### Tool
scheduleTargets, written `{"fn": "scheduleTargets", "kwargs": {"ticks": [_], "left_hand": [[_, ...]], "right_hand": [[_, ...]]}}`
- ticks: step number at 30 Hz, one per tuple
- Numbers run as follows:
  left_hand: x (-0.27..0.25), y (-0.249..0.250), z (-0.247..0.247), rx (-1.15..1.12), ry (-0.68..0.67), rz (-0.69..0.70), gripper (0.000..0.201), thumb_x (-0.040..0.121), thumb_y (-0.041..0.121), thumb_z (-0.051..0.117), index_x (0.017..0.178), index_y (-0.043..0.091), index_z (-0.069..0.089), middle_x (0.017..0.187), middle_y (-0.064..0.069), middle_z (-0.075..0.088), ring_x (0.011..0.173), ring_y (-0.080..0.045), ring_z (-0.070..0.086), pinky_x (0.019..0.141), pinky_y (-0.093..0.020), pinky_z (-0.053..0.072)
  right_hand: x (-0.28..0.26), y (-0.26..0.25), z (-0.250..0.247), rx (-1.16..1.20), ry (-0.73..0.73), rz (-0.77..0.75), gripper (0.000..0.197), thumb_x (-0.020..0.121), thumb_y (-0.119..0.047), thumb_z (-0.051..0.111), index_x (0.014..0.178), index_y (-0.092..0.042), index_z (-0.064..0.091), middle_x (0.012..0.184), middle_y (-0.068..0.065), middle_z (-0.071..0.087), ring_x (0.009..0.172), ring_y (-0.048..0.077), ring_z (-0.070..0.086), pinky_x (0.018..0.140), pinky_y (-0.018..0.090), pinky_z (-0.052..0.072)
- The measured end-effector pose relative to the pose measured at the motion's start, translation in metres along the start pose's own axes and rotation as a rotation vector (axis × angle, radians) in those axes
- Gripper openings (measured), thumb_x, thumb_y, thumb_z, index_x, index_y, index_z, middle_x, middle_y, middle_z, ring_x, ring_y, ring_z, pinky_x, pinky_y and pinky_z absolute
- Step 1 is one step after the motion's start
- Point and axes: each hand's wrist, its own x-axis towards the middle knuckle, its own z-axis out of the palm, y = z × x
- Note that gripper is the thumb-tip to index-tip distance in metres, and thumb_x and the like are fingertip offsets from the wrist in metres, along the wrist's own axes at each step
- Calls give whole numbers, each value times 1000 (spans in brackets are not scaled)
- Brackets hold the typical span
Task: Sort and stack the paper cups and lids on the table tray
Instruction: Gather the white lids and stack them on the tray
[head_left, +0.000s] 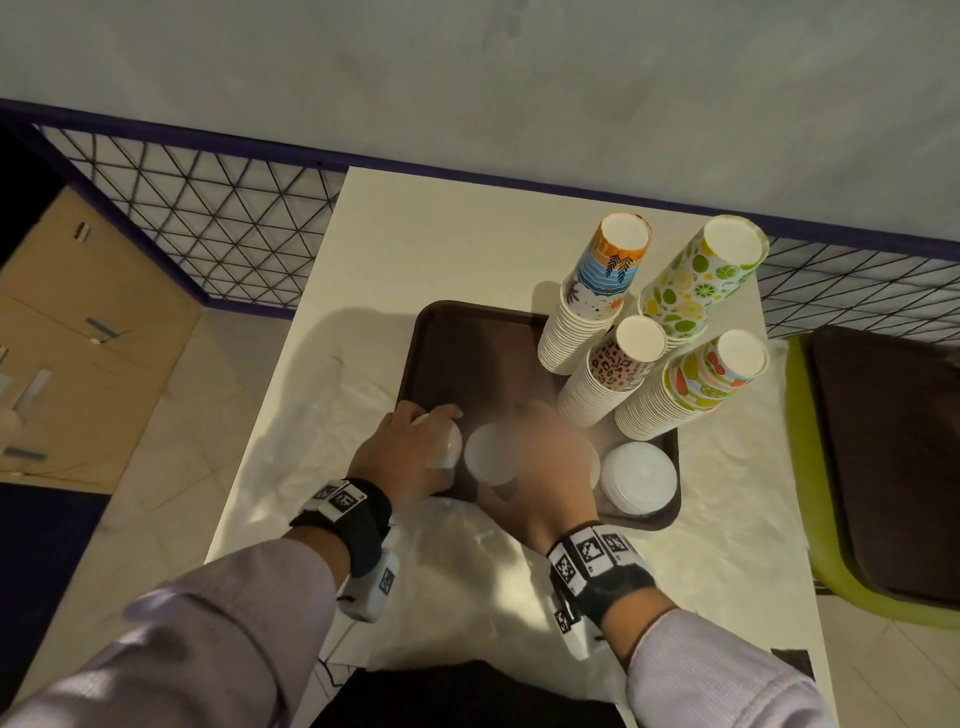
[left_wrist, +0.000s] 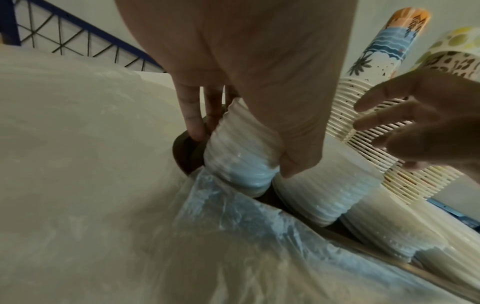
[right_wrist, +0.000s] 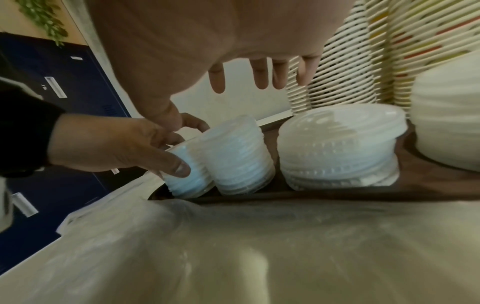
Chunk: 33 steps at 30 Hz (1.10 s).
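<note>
Four inverted stacks of printed paper cups were seen standing together at the right far corner of a dark brown tray (head_left: 467, 332): a beach-print stack (head_left: 592, 296), a citrus-print stack (head_left: 696, 280), a leopard-print stack (head_left: 610, 371) and a fruit-print stack (head_left: 691, 384). Three stacks of translucent white plastic lids were lined along the near edge of the tray. The leftmost lid stack (right_wrist: 182, 176) was gripped by the left hand (head_left: 402, 457), with the thumb on its near side and the fingers curled over its far side; clear plastic wrap (left_wrist: 233, 216) trailed from its near end. The middle lid stack (right_wrist: 239, 156) stood touching it, just to its right. The wide lid stack (head_left: 639, 475) was set apart at the near right corner of the tray, beside the fruit-print cups. The right hand (head_left: 540, 462), blurred in the head view, was held above the middle lid stack with its fingers spread and loosely extended, nothing being grasped. The tray was placed on a white table (head_left: 415, 249) covered in part by a crumpled plastic sheet (head_left: 467, 587). A cardboard box (head_left: 78, 332) was visible on the floor at left.
</note>
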Motion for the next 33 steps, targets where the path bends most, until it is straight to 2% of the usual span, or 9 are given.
{"fn": "scheduleTargets", "kwargs": {"ticks": [4,9,13,15,17,19,23,27,33], "left_hand": [[2,1,3,2,0,-14,76,79,50,80,139,50,33,139,-3,39,123,-31,49,100,-51,53],[2,1,5,-11,6,-36,76,81,44,80,143,48,35,142,-4,39,127,-32,47,104,-50,51],[-3,0,3,-73,7,-35,93,75,46,85,150,48,28,149,-5,36,135,-32,41,108,-51,48],[-6,1,2,-55,80,-2,102,68,53,87,150,48,26,151,-4,36,138,-31,37,112,-52,43],[-6,7,1,-18,161,52,102,64,57,86,148,44,29,154,-3,36,142,-31,35,116,-52,38],[-4,17,0,54,185,131,99,63,59,85,145,41,33,154,-3,38,144,-31,34,120,-53,32],[5,44,3,179,116,272,81,66,58,82,135,38,46,142,3,48,139,-26,38,126,-55,17],[10,56,6,214,29,277,64,72,58,80,125,34,54,135,5,55,135,-25,41,127,-54,13],[16,55,9,226,10,242,56,75,60,78,121,35,58,131,7,57,133,-23,44,128,-50,12]], "right_hand": [[-6,2,8,-60,-40,9,67,72,-60,66,130,-31,53,152,10,35,129,36,38,100,52,41],[-7,1,14,-71,-39,14,56,75,-49,70,126,-34,53,151,11,33,122,36,38,93,52,45],[-6,5,1,-42,7,42,64,74,-49,68,133,-31,50,148,10,34,120,36,39,95,50,44],[-9,13,-8,-15,45,109,70,72,-52,64,136,-29,48,146,9,35,121,36,39,96,49,43],[-14,24,-14,26,75,158,73,70,-54,63,136,-28,48,146,7,35,125,34,37,98,47,41],[-18,36,-18,13,74,160,76,69,-55,64,138,-28,46,146,7,37,130,31,35,102,46,39],[-19,50,-19,-117,-32,95,73,72,-53,66,139,-32,44,144,11,41,130,34,38,103,48,41],[-12,56,-12,-237,-155,44,59,75,-50,68,129,-34,50,144,15,45,126,38,44,99,48,43],[-6,62,-7,-281,-229,0,52,84,-42,67,134,-34,53,142,16,45,120,38,48,99,48,44]]}}
